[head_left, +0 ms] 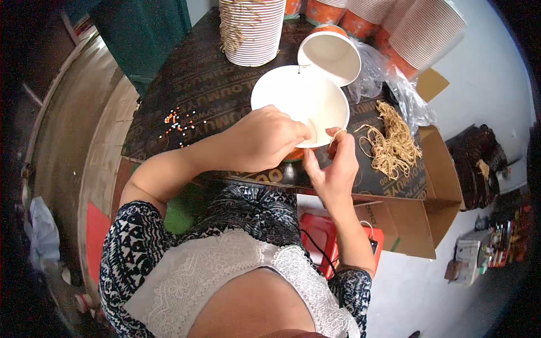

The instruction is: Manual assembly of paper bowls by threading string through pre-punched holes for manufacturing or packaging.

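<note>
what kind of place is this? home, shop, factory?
Probably a small informal packing workshop, not a factory line. Stacks of ribbed paper cups stand on a dark board table, a heap of rubber bands lies beside an open cardboard box, and both hands work at one white paper bowl.

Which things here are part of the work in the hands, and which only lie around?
In use: white paper cup, left hand, right hand, rubber bands.

Lying about: tipped cup, cup stacks, plastic bag, cardboard box, red stool.
</note>
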The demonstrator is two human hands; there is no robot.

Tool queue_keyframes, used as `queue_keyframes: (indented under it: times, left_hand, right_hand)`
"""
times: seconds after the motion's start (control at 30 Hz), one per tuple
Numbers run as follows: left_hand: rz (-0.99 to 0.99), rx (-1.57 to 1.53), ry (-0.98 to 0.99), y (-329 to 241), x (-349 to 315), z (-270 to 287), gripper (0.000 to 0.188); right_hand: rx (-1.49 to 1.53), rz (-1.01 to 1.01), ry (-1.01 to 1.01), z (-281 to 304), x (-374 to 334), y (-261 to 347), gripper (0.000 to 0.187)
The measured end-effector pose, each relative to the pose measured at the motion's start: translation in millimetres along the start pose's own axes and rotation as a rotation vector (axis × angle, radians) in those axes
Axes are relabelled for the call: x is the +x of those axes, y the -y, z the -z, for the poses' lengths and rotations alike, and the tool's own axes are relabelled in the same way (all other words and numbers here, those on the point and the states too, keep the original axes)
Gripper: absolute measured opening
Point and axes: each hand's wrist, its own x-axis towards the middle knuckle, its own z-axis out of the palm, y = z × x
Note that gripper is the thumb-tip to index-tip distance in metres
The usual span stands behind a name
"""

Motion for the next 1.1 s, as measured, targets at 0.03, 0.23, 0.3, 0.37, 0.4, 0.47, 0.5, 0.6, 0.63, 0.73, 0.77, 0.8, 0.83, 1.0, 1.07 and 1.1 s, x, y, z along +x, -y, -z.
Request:
queue_keyframes:
  times: [0.03, 0.23, 0.3, 0.37, 0.4, 0.47, 0.5, 0.6, 0.63, 0.73, 0.77, 0.8, 0.83, 1.0, 1.07, 1.1]
  left_hand:
    - [-0.004, -0.031, 0.020, 1, 0, 2, 0.016]
    - [0.061, -0.255, 0.330, 14, 22, 15, 0.015]
    - [0.072, -0.299, 0.369, 14, 26, 19, 0.015]
    - [0.081, -0.346, 0.408, 17, 30, 20, 0.015]
    - [0.090, -0.380, 0.473, 20, 32, 20, 0.015]
    - [0.095, -0.408, 0.532, 23, 34, 19, 0.016]
    - [0.159, -0.458, 0.570, 23, 34, 19, 0.015]
    - [0.201, -0.457, 0.606, 22, 33, 19, 0.014]
    - [0.192, -0.413, 0.609, 22, 34, 18, 0.014]
    - [0.199, -0.360, 0.626, 17, 36, 18, 0.016]
    - [0.210, -0.309, 0.638, 16, 36, 19, 0.016]
    - [0.209, -0.308, 0.634, 17, 34, 18, 0.016]
    - [0.128, -0.273, 0.531, 19, 32, 17, 0.016]
    - [0.078, 0.039, -0.309, 18, 13, 35, 0.007]
    - [0.109, 0.109, -0.510, 23, -9, 49, 0.004]
    - [0.173, 0.107, -0.559, 28, -22, 52, 0.003]
  right_hand:
    - [0.002, 0.003, 0.002, -1, -2, 0, 0.050]
    - [0.023, 0.050, -0.019, -4, -6, -1, 0.050]
    - [0.036, 0.058, -0.029, -6, -7, -4, 0.051]
    - [0.045, 0.086, -0.043, -6, -8, -6, 0.052]
    - [0.035, 0.099, -0.039, -5, -8, -5, 0.052]
    - [0.040, 0.085, -0.033, -3, -9, -3, 0.052]
    - [0.047, 0.063, -0.023, -3, -10, -3, 0.052]
    - [0.029, 0.093, -0.034, -4, -12, 0, 0.052]
    - [0.033, 0.071, -0.019, -2, -12, 1, 0.051]
    - [0.024, 0.086, -0.033, -2, -13, 0, 0.050]
    - [0.027, 0.089, -0.040, -2, -14, 1, 0.049]
    - [0.026, 0.093, -0.039, -2, -14, 2, 0.049]
    - [0.011, 0.085, -0.028, 0, -14, 3, 0.050]
    - [0.175, -0.063, -0.056, 6, -20, -11, 0.058]
    - [0.416, -0.247, -0.121, 16, -19, -9, 0.039]
    - [0.496, -0.327, -0.162, 18, -19, -19, 0.034]
